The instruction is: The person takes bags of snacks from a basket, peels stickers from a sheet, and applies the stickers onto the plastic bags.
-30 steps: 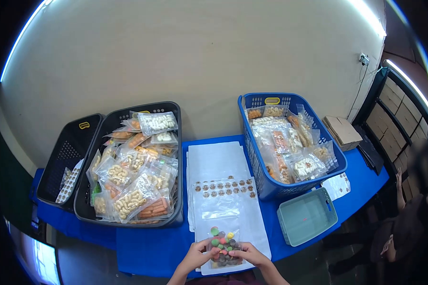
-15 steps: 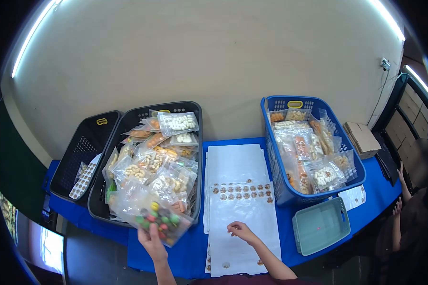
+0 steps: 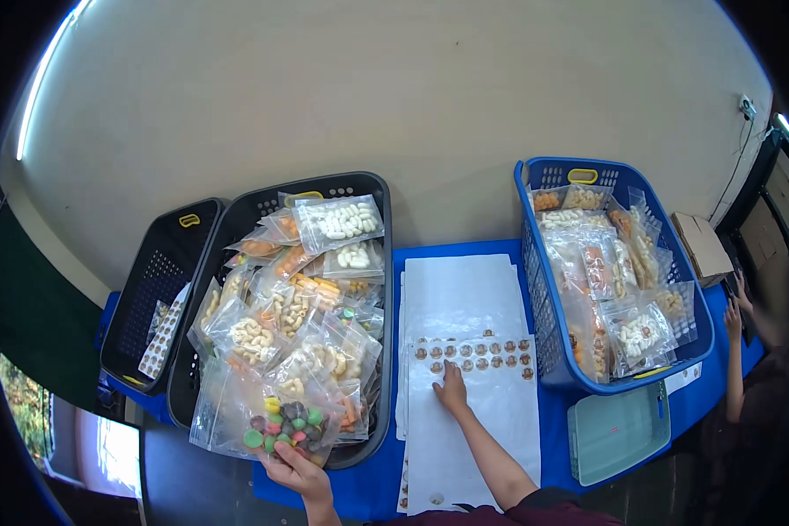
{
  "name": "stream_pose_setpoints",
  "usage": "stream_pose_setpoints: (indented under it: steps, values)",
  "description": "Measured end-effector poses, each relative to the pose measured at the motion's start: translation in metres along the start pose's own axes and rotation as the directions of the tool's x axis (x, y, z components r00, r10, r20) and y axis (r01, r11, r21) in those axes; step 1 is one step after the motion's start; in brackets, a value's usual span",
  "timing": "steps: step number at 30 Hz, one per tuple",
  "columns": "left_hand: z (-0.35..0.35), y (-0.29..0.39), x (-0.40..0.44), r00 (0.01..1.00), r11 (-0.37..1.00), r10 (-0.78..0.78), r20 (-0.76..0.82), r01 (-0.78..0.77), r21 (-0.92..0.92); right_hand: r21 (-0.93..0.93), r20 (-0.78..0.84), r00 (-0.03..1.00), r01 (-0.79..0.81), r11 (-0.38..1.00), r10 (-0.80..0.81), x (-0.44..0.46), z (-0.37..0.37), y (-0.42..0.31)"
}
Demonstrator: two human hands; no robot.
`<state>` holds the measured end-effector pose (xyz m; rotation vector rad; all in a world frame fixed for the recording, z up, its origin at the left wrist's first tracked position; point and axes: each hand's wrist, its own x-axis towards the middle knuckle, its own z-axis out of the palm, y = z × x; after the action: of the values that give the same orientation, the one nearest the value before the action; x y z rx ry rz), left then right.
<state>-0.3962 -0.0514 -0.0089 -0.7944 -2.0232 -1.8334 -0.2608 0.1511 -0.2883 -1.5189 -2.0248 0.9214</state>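
My left hand (image 3: 298,473) grips the lower edge of a clear zip bag of colourful round candies (image 3: 285,422), with the thumb on top. The bag lies tilted over the front of the large black basket (image 3: 379,289). That basket is heaped with clear bags of cashews (image 3: 252,340), white pieces (image 3: 346,219) and orange snacks. My right hand (image 3: 451,390) rests on a white sheet with rows of round brown stickers (image 3: 478,421). Its index finger reaches to the lower sticker row, and I see nothing held there.
A blue basket (image 3: 545,289) of bagged snacks stands on the right, with a pale green tray (image 3: 618,438) before it. A smaller black basket (image 3: 131,289) at far left holds a sticker strip (image 3: 162,331). Another person's hands (image 3: 735,307) show at far right, near a cardboard box (image 3: 701,248).
My right hand has moved forward from the lower sheet to the sticker rows. My left hand still holds the candy bag, now lower against the basket front. The camera view has shifted.
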Motion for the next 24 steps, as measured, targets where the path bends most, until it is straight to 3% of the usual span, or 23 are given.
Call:
stream_pose_setpoints:
  steps: [2,5,8,11,14,17,20,24]
  values:
    - [-0.005,0.006,-0.001,0.992,0.995,-0.097,0.079,0.099,-0.02,-0.124,-0.067,0.994,0.076,0.989,-0.084,-0.005,0.002,-0.003]
    - [0.001,0.005,-0.002,0.999,0.993,-0.014,0.049,0.019,-0.114,-0.1,-0.005,0.999,0.047,0.994,-0.048,-0.006,-0.002,-0.009]
    - [-0.004,0.001,-0.004,0.994,0.99,-0.076,0.073,0.084,-0.116,-0.089,-0.003,0.999,0.051,0.995,-0.051,-0.007,-0.003,-0.009]
    - [-0.005,-0.004,-0.005,0.998,0.998,-0.022,0.065,0.026,-0.065,-0.087,-0.017,0.999,0.05,0.995,-0.052,-0.008,-0.005,-0.014]
    - [-0.006,-0.006,-0.005,0.997,0.999,-0.001,0.078,0.004,-0.04,-0.15,-0.075,0.994,0.063,0.987,-0.075,-0.005,0.0,-0.012]
    - [-0.005,-0.001,-0.005,0.997,0.999,0.002,0.072,0.001,-0.034,-0.238,0.029,0.999,0.026,0.971,-0.02,-0.003,0.006,-0.012]
    - [-0.001,0.003,-0.004,0.999,0.998,-0.001,0.053,0.004,-0.058,-0.299,0.003,1.0,0.013,0.954,-0.013,-0.006,0.007,-0.016]
    - [-0.005,-0.007,-0.005,0.997,0.999,-0.004,0.071,0.008,-0.052,-0.256,0.042,0.999,-0.005,0.967,0.016,-0.002,0.003,-0.017]
